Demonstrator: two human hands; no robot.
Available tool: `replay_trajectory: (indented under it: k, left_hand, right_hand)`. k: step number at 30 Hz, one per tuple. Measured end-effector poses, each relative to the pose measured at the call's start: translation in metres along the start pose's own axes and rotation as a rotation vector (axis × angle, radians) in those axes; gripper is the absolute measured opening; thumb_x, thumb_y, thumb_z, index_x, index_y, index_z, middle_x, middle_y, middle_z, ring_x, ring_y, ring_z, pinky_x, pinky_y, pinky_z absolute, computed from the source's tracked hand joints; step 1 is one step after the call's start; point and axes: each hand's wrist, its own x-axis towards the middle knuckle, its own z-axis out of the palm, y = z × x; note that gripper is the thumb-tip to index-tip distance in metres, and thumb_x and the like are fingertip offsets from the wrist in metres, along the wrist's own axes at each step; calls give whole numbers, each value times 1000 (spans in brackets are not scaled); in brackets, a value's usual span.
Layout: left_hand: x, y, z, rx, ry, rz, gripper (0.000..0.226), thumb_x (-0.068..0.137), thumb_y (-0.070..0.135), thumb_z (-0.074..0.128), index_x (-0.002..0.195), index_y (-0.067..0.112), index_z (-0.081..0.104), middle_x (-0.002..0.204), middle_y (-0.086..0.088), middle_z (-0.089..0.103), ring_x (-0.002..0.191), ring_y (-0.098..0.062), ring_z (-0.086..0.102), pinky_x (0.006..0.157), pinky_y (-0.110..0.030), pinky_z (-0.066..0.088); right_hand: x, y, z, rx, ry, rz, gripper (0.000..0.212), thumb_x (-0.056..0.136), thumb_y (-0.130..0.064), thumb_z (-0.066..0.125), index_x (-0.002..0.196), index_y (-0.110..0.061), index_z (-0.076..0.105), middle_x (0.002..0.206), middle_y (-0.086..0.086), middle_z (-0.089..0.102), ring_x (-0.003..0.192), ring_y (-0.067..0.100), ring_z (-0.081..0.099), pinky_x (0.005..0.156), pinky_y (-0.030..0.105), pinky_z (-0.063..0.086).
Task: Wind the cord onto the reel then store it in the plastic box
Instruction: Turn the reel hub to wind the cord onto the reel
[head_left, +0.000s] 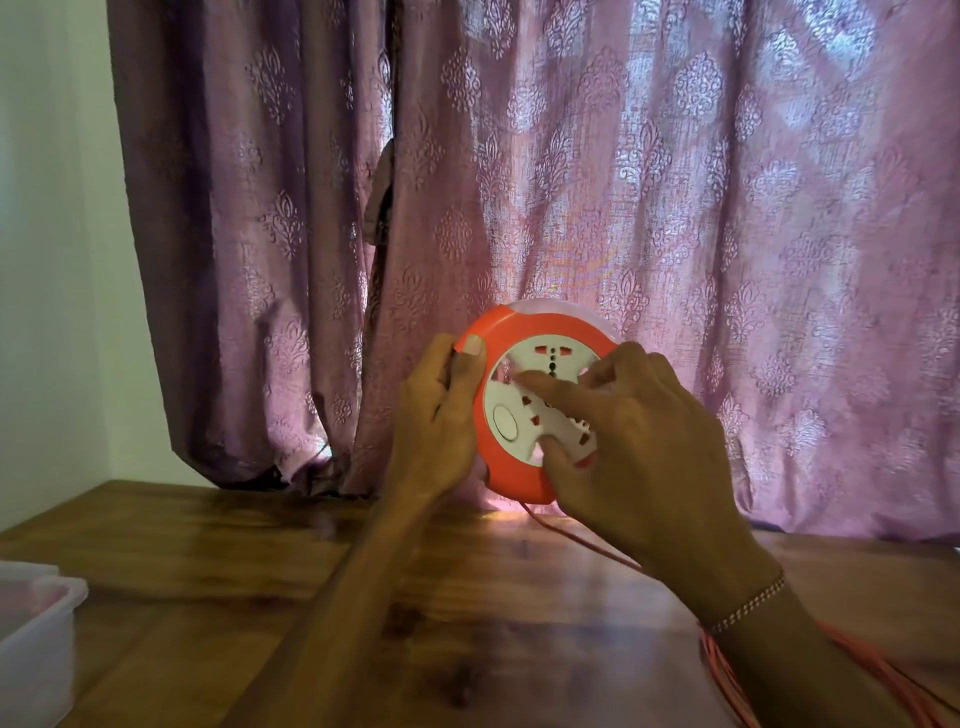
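An orange cord reel (511, 470) with a white socket hub (511, 410) is held upright above the wooden table (208, 551), its face turned toward me. My left hand (441, 415) grips its left rim, thumb on the orange ring. My right hand (639, 441) lies across the hub, fingers hooked into the hub's openings. The orange cord (576, 540) drops from the reel's bottom, runs right under my right wrist, and lies in loose strands (883, 670) at the table's lower right. The clear plastic box (36, 634) stands at the left edge, partly cut off.
A purple patterned curtain (571, 182) hangs close behind the reel and reaches down to the table's back edge. A pale wall (52, 260) is on the left. A beaded bracelet (748, 605) circles my right wrist.
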Motion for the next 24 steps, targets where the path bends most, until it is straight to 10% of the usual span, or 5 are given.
replay_trajectory:
  k: [5, 12, 19, 24]
  left_hand:
    - [1, 2, 0, -34, 10, 3, 41, 106, 38, 48, 91, 0, 54, 78, -20, 63, 68, -14, 55, 58, -34, 49]
    - [2, 3, -3, -56, 4, -4, 47, 101, 47, 46, 94, 1, 55, 91, -30, 64, 72, -31, 60, 70, -54, 53]
    - [-1, 5, -1, -17, -1, 4, 45, 101, 46, 46, 91, 2, 54, 85, -26, 64, 70, -18, 58, 64, -49, 52]
    - [-1, 3, -2, 37, 1, 25, 39, 102, 46, 46, 91, 11, 57, 85, -20, 67, 77, -38, 66, 67, -54, 55]
  right_hand:
    - [1, -5, 2, -4, 61, 117, 54, 80, -67, 56, 129, -43, 62, 90, -2, 67, 85, 23, 60, 62, 28, 46]
    - [6, 5, -2, 117, 116, -141, 32, 89, -23, 49, 110, -19, 73, 110, 4, 67, 95, 25, 52, 69, 35, 50]
    - [5, 7, 2, 8, -43, -302, 57, 75, -24, 29, 102, -39, 77, 144, 3, 55, 109, 29, 45, 80, 40, 47]
    - [5, 5, 1, -89, -70, -257, 57, 76, -27, 30, 105, -45, 75, 135, 3, 59, 106, 30, 48, 76, 39, 31]
